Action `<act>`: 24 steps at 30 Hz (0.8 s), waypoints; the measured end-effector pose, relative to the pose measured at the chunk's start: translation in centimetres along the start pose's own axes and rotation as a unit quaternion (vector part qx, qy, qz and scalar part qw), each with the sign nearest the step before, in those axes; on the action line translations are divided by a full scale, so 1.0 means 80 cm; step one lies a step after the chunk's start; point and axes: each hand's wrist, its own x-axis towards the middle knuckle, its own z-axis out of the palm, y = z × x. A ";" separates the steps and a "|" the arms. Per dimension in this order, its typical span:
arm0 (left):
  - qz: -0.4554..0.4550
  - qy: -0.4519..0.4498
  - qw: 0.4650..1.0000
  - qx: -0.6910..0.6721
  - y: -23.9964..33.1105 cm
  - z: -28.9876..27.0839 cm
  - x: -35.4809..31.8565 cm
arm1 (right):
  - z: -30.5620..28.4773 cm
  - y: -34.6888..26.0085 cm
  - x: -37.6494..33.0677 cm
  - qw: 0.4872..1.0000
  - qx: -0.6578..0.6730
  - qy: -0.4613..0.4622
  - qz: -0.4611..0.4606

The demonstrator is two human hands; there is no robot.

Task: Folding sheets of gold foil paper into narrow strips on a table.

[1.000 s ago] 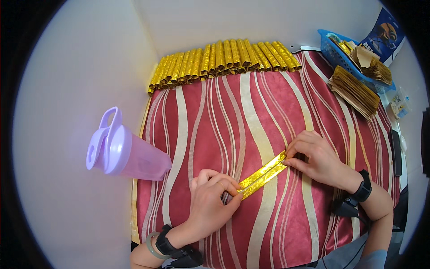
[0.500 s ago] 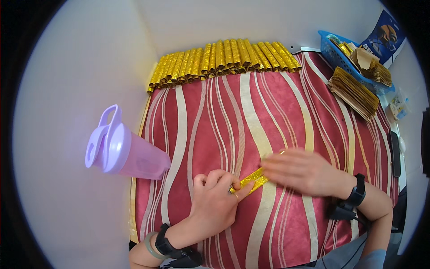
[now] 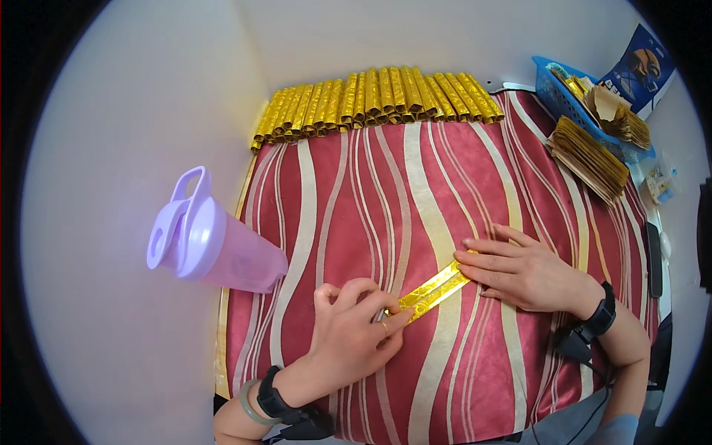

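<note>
A folded strip of shiny gold paper (image 3: 434, 290) lies slantwise on the striped cloth, with a crease line running along its length. My left hand (image 3: 361, 326) pinches its lower left end between thumb and fingers. At the other end, my right hand (image 3: 523, 271) lies flat with fingers stretched out, the fingertips resting on the strip and covering its upper right tip. Along the back edge, a stack of rolled gold paper tubes (image 3: 386, 93) sits in a long row.
A lilac shaker bottle (image 3: 222, 245) stands at the left. At the back right, a blue basket (image 3: 552, 87) holds papers, with a pile of brown-gold paper sheets (image 3: 589, 159) beside it. A clear plastic container (image 3: 658, 184) and a black bar-shaped object (image 3: 653, 258) lie along the right edge. Pale walls enclose the table.
My right hand has slid slightly right along the gold strip and come to rest, with its fingers spread. More of the strip shows. The left hand keeps its pinch; the view has shifted a little.
</note>
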 end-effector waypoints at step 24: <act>-0.168 0.042 0.976 -0.128 -0.006 0.008 0.009 | 0.010 0.023 0.033 0.964 0.227 0.104 0.096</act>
